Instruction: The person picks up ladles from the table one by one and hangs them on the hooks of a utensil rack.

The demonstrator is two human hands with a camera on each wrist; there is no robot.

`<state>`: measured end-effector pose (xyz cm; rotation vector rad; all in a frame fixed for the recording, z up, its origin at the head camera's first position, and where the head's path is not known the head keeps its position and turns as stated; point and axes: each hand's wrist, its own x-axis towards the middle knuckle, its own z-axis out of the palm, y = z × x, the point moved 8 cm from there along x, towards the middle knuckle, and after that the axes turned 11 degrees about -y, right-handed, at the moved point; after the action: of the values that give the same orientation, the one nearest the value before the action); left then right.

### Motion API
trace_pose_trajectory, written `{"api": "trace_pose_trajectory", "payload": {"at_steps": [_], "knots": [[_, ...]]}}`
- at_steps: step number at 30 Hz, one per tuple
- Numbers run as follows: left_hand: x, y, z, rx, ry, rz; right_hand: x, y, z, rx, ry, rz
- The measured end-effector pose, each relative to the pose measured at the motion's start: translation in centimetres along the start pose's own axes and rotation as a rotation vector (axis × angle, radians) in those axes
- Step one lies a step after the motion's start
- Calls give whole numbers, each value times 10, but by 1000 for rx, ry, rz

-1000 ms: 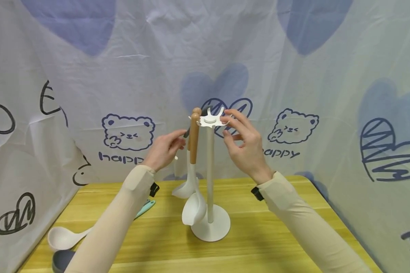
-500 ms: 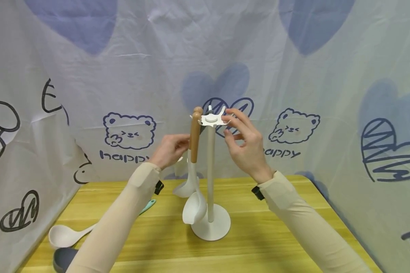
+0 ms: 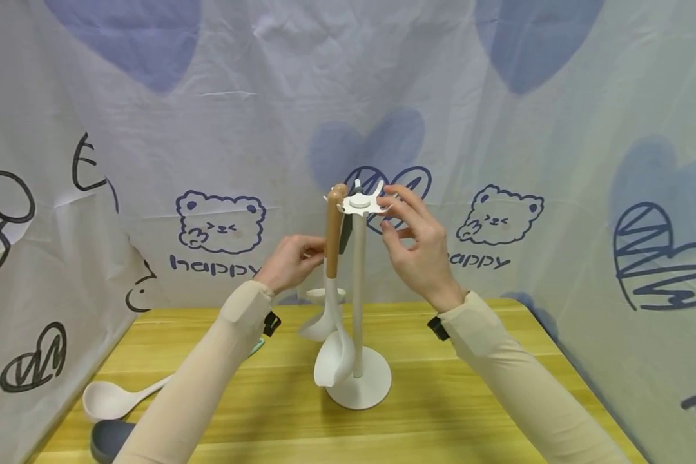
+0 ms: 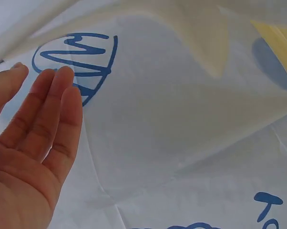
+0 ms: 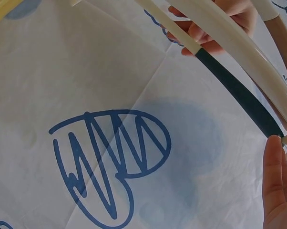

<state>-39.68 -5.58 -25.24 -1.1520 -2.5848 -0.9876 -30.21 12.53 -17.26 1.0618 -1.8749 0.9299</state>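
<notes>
A white utensil stand [image 3: 357, 290] holds two white ladles [image 3: 333, 361] with wooden handles [image 3: 332, 238]. A utensil with a dark green handle [image 3: 345, 232] and a pale shaft hangs at the rack's back left; its pale head [image 3: 325, 295] shows behind the ladles. My left hand [image 3: 292, 261] is beside the handles, its fingertips partly hidden behind them. In the left wrist view, the left hand [image 4: 38, 129] has extended fingers, with nothing between them and the thumb. My right hand [image 3: 420, 241] touches the rack's right prongs with its fingertips, thumb lower and apart.
On the wooden table [image 3: 452, 380], a white ladle [image 3: 107, 401] and a dark grey utensil [image 3: 109, 440] lie at the left. A mint-green handle [image 3: 257, 347] shows past the left sleeve. Printed cloth [image 3: 290, 77] surrounds the table.
The left hand has moved right with the dark green-handled utensil, which now hangs on the rack, and has let go. The ladles have shifted slightly right. The right hand stays at the rack.
</notes>
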Motion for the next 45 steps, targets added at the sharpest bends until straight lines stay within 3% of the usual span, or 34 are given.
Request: {"api": "trace_pose_trajectory", "payload": {"at_steps": [7, 15, 21, 24, 27, 31, 40, 45], "knots": [[-5, -7, 5, -49, -27, -44, -1, 2, 0, -7, -3, 5], [0, -13, 23, -204, -218, -54, 0, 2, 1, -2, -12, 5], [9, -15, 30, -178, -320, 1, 0, 2, 2, 1, -20, 4], [14, -17, 29, -162, -308, -1, 0, 2, 3, 4, -24, 4], [19, -21, 26, -147, -253, -40, 0, 2, 3, 6, -26, 7], [26, -27, 27, -189, -213, -87, -1, 2, 2, 8, -22, 12], [33, -31, 41, -387, -253, -72, -1, 3, 3, 10, -18, 8], [34, -34, 45, -434, -292, -69, -1, 2, 3, 12, -17, 11]]}}
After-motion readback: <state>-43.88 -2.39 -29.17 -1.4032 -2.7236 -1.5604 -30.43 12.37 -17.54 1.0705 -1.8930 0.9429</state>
